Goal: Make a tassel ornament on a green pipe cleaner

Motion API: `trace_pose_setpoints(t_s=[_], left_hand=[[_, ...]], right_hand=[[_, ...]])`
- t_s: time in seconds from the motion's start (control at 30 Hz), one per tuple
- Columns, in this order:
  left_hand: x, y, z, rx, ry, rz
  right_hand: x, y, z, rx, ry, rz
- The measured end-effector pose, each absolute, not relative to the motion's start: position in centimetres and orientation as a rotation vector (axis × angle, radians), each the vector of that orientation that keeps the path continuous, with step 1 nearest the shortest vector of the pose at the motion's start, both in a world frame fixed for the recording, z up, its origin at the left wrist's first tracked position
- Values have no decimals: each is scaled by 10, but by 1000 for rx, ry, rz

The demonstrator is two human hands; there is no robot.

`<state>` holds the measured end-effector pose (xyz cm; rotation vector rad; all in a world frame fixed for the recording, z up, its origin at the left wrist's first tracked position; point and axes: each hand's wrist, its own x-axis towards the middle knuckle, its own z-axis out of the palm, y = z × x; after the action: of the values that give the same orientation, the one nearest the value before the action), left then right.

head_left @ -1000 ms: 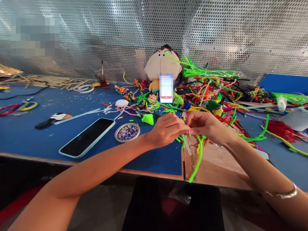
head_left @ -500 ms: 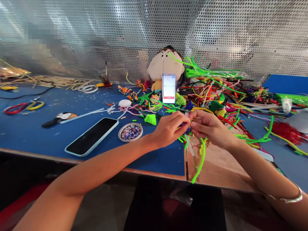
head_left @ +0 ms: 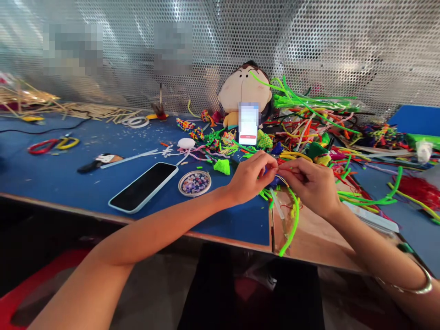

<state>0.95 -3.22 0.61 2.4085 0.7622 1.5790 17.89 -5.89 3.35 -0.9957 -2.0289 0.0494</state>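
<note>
1. Far left, the red-handled tool and the yellow-handled tool lie on the blue table top, well apart from my hands.
2. Nearer me lie a dark-screened phone and, just right of it, a round dish of small beads; both stay untouched.
3. My left hand is closed at the fingertips, pinching what seems to be one end of a thin reddish strand.
4. That strand is held up between my two hands, above the table. It shows more plainly than half a second ago, when my fingertips hid most of it; I take this to mean the work is now on its length.
5. Below it, a bright green fuzzy stem hangs in a curve; I can't tell whether it joins the strand.
6. My right hand has curled its fingers in more, gripping the strand between thumb and fingers.
7. Far right, a red tangle of thread lies apart from both hands.
</note>
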Motion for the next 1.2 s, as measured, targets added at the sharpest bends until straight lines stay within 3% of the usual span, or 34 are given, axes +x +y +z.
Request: trace_pose_setpoints(t_s=[0.4, 0.7, 0.83, 1.0, 1.1, 1.2], left_hand=[[7, -61, 15, 1410, 692, 1118], [4, -79, 9, 898, 655, 952], [-3, -83, 8, 1119, 769, 985], [-40, -82, 24, 1892, 1077, 936], [-74, -66, 33, 2162, 1415, 1098], [-107, -42, 29, 2288, 1779, 905]], right_hand=[[182, -61, 25, -591, -2168, -540], [186, -55, 18, -321, -2265, -744], [180, -58, 17, -338, -2295, -735], [176, -58, 15, -403, -2213, -743], [176, -54, 12, -435, -2166, -763], [177, -51, 10, -465, -2153, -761]])
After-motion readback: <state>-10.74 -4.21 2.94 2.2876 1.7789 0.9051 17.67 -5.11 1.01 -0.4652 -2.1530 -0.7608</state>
